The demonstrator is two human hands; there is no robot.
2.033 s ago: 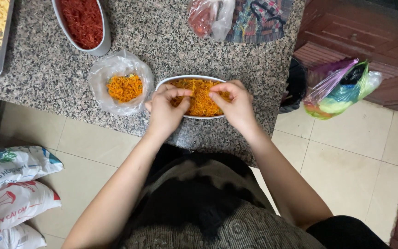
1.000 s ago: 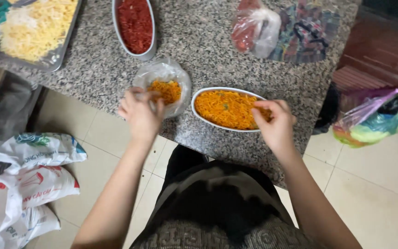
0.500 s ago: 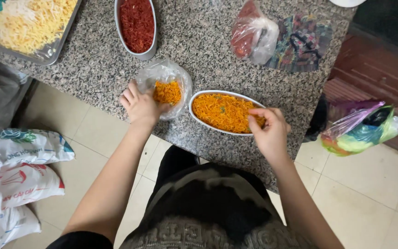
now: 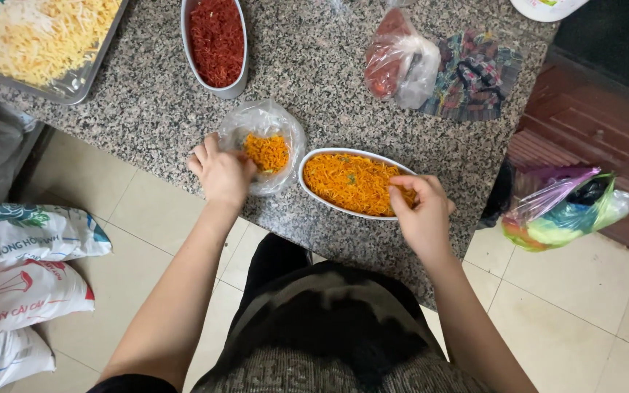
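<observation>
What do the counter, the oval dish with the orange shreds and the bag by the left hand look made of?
Counter: polished granite by its look, speckled grey-black grain, though it could be an imitation.
Oval dish: smooth white rim, thin and even; probably ceramic or enamelled metal, hard to tell.
Bag: thin clear plastic film, crinkled and glossy, contents showing through; the left hand touches its edge.
</observation>
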